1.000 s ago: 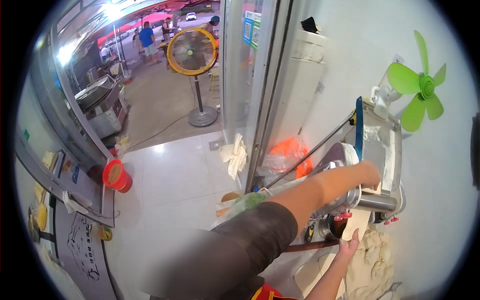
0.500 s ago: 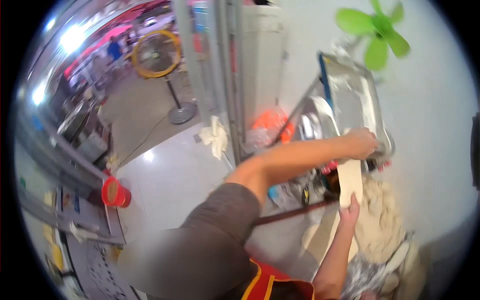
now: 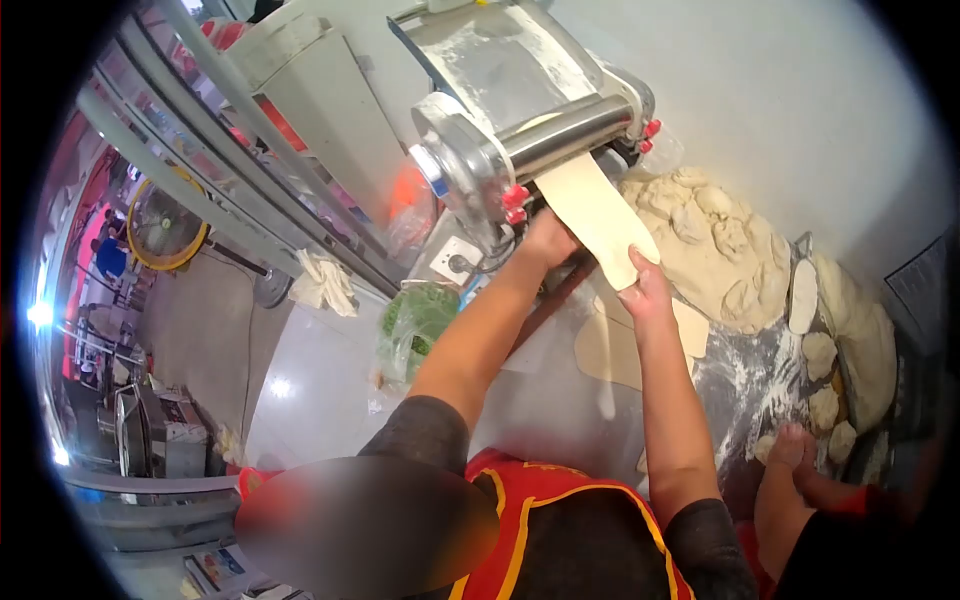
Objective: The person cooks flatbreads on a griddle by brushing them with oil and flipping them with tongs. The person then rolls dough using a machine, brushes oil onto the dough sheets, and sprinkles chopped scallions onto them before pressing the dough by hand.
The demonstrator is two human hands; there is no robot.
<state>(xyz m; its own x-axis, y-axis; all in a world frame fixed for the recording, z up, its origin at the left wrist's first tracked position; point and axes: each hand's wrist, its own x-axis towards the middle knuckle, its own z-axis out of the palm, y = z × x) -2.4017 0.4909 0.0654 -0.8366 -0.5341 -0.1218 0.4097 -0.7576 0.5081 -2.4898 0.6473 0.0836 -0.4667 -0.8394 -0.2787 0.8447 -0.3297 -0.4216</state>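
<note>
A flat dough sheet hangs out beneath the steel roller of a dough machine. My right hand pinches its lower end, thumb on top. Just below the machine's red knobs, my left hand is at the sheet's left edge; its fingers are partly hidden, and I cannot tell whether it grips anything. Right of the sheet lies a large lumpy mass of dough. Flat dough pieces rest on the table below my hands.
A bag of greens and a power socket are left of my left arm. Another person's hands are at the lower right, near small dough lumps. A cloth hangs by the door frame; a yellow fan stands outside.
The view has swung right and closer to the machine. My left hand has moved from the top of the machine down beside the sheet. The sheet hangs out longer, still held by my right hand.
</note>
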